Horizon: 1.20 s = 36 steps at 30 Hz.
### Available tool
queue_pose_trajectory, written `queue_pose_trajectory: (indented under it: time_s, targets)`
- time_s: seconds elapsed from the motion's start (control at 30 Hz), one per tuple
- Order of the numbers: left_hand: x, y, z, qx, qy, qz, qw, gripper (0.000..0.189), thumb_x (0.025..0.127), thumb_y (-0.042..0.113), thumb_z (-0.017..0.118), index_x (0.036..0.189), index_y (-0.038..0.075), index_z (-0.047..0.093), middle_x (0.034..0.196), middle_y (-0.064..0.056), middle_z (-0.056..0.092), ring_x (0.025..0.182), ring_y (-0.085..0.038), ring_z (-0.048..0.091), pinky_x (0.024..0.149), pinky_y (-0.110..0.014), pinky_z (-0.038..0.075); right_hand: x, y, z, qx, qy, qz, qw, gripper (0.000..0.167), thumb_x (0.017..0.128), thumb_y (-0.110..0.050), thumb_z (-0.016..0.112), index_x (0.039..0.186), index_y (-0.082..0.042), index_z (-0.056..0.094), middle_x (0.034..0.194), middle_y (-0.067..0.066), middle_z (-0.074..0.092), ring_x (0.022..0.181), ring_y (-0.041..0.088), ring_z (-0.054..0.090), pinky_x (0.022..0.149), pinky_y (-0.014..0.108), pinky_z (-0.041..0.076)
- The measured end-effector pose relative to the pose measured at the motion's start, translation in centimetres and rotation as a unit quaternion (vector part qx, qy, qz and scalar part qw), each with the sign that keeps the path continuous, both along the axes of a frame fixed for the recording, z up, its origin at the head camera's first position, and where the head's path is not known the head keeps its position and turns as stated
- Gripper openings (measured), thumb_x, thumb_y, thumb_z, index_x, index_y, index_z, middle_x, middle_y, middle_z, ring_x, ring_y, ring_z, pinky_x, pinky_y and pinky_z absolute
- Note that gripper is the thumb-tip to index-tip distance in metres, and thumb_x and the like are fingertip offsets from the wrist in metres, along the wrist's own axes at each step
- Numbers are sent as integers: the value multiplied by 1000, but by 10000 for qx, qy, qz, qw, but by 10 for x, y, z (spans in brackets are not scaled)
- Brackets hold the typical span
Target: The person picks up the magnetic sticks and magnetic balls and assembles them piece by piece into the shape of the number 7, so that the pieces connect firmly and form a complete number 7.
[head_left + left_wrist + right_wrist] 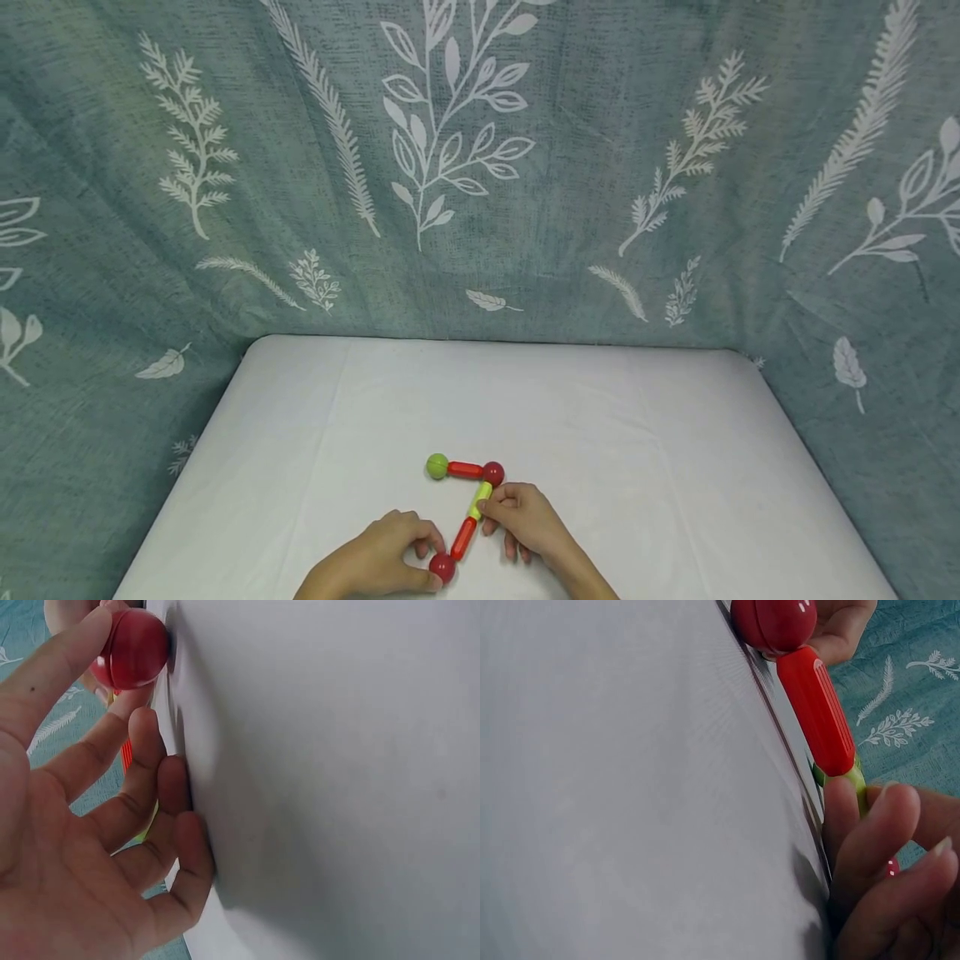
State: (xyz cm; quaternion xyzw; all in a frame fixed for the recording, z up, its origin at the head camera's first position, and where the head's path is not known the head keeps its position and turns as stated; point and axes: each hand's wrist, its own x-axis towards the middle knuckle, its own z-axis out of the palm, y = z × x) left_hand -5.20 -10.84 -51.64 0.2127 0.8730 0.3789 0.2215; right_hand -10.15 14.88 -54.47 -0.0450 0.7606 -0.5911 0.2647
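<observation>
A joined chain of toy balls and rods lies on the white tabletop. From the far end run a green ball, a red rod, a dark red ball, a yellow-green rod, another red rod and a near red ball. My left hand pinches this near ball between thumb and index finger, as the left wrist view also shows with the ball. With thumb and fingertips, my right hand pinches the yellow-green rod. Its other fingers hang loosely beside the chain.
The white-covered table stretches out around the chain. A green-grey curtain with white leaf prints hangs behind the table and along both its sides.
</observation>
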Motion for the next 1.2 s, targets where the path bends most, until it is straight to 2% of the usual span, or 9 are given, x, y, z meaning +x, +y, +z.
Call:
queue_pose_trajectory:
  time_s: [0.2,0.43,0.73,0.83,0.9,1.03,1.2]
  targets:
    - [-1,4,1,40,27,52,10000,28,79,40,82,100,29,69,84,15,53,82,-7,45,69,-27,39,-1,0,1,-10,-51,-63,10000,29,96,-31,68,90,-3,64,75,9,71,35,6,49,30,18,33]
    - [-1,5,0,-61,-152,214,9996,26,76,34,84,96,30,69,81,13,54,79,-9,47,66,-28,40,1,-3,1,-28,-56,-136,9999,28,96,-29,67,90,-3,63,75,10,71,35,6,48,30,18,33]
    - [-6,-2,4,-109,-411,112,9990,33,76,37,83,105,28,69,86,13,56,82,-8,50,70,-30,44,2,-6,0,-45,-6,-200,9998,29,96,-30,67,90,-2,63,75,10,71,35,6,48,30,18,33]
    - [-10,-6,10,-82,-256,99,9996,38,79,40,82,111,25,68,91,13,57,85,-7,53,74,-31,47,3,-5,0,-75,-33,-189,9998,29,96,-30,67,91,-2,63,75,10,71,35,6,48,30,18,33]
    - [-16,-9,14,-76,-11,170,9998,40,82,42,81,114,22,68,93,12,58,87,-9,54,77,-32,48,4,-5,0,-84,-59,-185,9998,29,96,-30,68,91,-2,63,75,10,70,35,6,48,30,18,32]
    - [-32,-12,20,-14,428,624,9971,41,87,38,78,121,18,66,101,6,61,92,-15,57,78,-37,49,6,-3,1,-71,-95,-174,9998,29,96,-30,68,91,-2,63,75,10,70,36,6,48,31,18,32]
    - [-53,-8,24,138,905,1203,9885,45,89,31,77,130,15,63,114,-5,62,98,-19,58,78,-40,50,8,-2,3,-20,-122,-178,9998,29,96,-31,68,91,-2,63,75,10,71,36,6,48,31,17,32]
